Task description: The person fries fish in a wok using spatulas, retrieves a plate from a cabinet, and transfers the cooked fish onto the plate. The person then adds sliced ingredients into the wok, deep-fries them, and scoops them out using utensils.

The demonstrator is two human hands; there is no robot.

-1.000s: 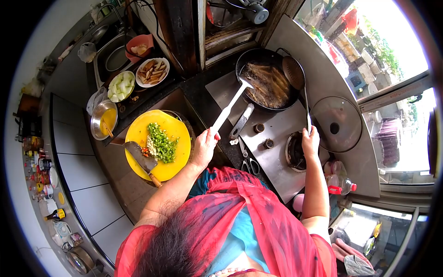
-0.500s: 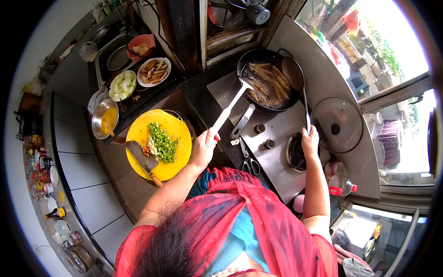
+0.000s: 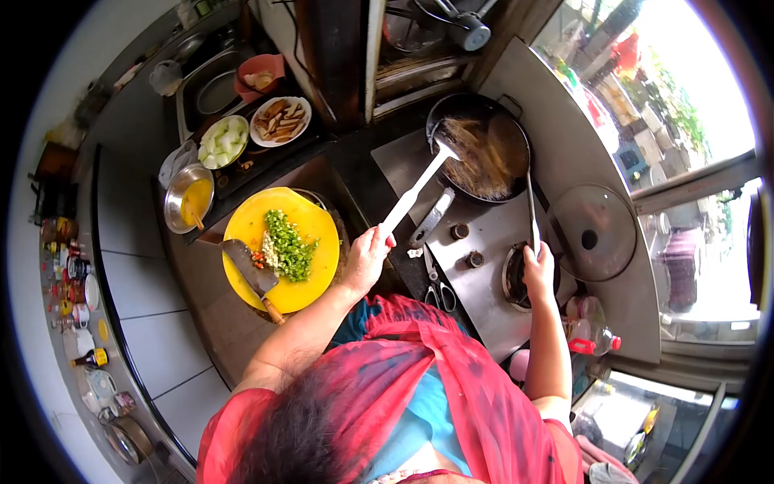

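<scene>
My left hand is closed around the white handle of a spatula, whose metal blade reaches over the near left rim of a dark frying pan. In the pan, brownish strips of food lie in bubbling oil; their kind is hard to make out. My right hand grips the long handle of a skimmer. Its round perforated head is down in the pan at the right, partly covered by oil.
Left of me, a yellow cutting board holds chopped green peppers and a cleaver. Behind it stand a plate of browned strips, a green-white bowl and a metal bowl. Scissors and a glass lid flank the stove.
The skimmer head has gone from the pan's right wall down into the oil, toward the food. My right hand has lowered slightly. The spatula stays at the pan's left edge.
</scene>
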